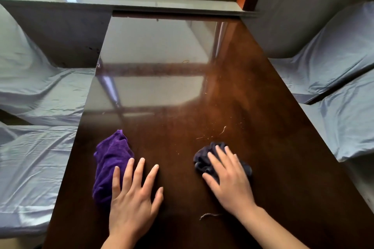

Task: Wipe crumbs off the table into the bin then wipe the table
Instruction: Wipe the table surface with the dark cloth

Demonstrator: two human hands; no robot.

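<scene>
A glossy dark brown table runs from me toward the window. My left hand lies flat on it with fingers spread, its outer fingers resting on the edge of a bright purple cloth. My right hand presses palm-down on a crumpled dark blue cloth. Small pale crumbs and threads are scattered just beyond the dark cloth, and a grey thread lies near my right wrist. No bin is in view.
Seats covered in pale blue fabric flank the table on the left and right. A window sill and window frame close off the table's far end. A small ring-shaped mark sits mid-table.
</scene>
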